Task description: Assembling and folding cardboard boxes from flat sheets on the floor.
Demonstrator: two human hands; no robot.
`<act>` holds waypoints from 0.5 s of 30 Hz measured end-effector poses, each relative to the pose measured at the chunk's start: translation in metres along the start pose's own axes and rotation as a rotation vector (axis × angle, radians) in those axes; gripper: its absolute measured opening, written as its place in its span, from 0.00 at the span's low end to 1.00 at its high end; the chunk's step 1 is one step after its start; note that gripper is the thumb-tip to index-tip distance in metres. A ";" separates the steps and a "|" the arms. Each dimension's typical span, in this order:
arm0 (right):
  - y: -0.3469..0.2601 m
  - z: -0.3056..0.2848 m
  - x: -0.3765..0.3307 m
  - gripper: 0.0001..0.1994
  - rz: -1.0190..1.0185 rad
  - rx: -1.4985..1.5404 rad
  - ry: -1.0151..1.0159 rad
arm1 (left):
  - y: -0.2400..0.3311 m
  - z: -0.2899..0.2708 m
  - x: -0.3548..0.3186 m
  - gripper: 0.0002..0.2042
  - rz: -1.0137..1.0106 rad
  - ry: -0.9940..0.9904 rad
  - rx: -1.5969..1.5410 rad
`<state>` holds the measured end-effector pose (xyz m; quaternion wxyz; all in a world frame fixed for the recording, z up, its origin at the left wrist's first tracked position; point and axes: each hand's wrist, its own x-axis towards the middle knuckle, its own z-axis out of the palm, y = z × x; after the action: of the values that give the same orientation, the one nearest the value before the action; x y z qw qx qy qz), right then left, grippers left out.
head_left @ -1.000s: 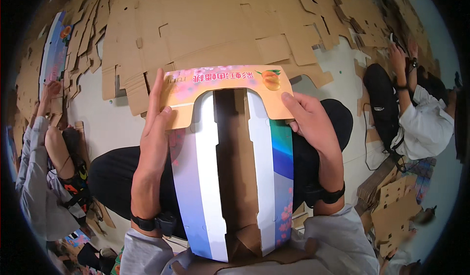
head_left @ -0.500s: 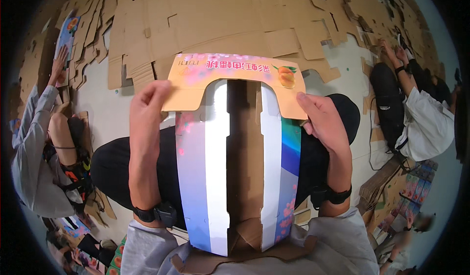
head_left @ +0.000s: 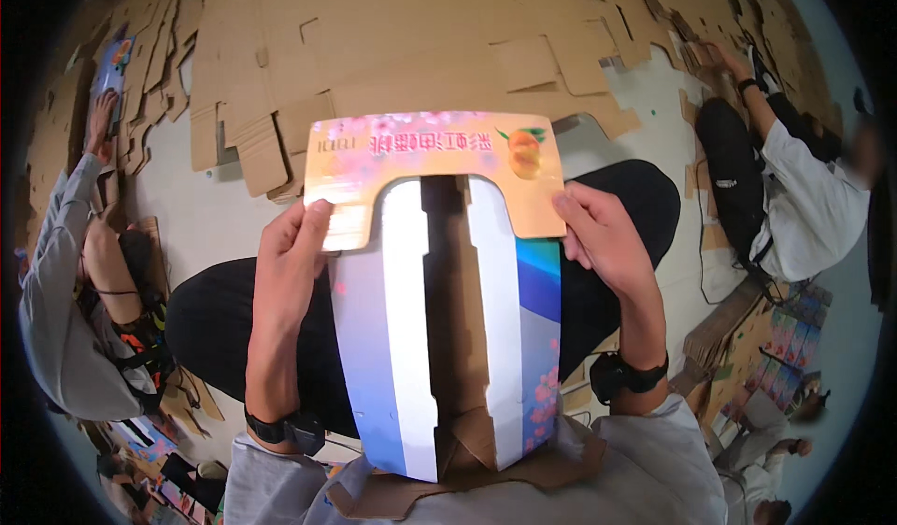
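Observation:
A long printed cardboard box (head_left: 364, 366) rests across my lap, with purple-blue sides, pink blossoms and white inner strips. Between the strips a slot shows its brown inside. At the far end stands an orange-and-pink end flap (head_left: 420, 147) with a peach picture and a wide cutout along its near edge. My left hand (head_left: 288, 249) pinches the flap's left corner, thumb on top. The right corner is gripped the same way by my right hand (head_left: 603, 235). Fingers beneath the flap are partly hidden. A brown flap (head_left: 392, 499) at the near end lies against my shirt.
Flattened cardboard sheets (head_left: 374, 49) cover the floor ahead. One person (head_left: 75, 310) sits at the left with a hand on a printed box, another (head_left: 813, 198) at the right. A cardboard stack (head_left: 724, 324) and printed boxes (head_left: 790, 338) lie at the lower right.
Both hands have come nearer to me with the end flap, the left hand more than the right. The flap's corners sit lower, and both hands keep their hold.

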<state>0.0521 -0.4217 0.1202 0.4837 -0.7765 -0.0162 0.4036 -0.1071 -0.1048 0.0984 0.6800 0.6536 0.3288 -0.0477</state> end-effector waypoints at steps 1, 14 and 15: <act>0.003 0.001 0.002 0.19 -0.065 0.044 -0.022 | -0.003 0.003 0.000 0.18 0.052 0.075 0.007; -0.008 0.005 0.014 0.11 0.052 0.196 -0.018 | -0.026 0.022 0.001 0.32 -0.085 0.119 -0.389; -0.009 0.005 0.013 0.11 0.022 0.219 -0.065 | -0.025 0.022 0.000 0.32 -0.079 0.112 -0.379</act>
<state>0.0608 -0.4078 0.1176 0.5604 -0.7055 0.0210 0.4332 -0.1110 -0.1284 0.0748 0.7691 0.5022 0.3947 0.0249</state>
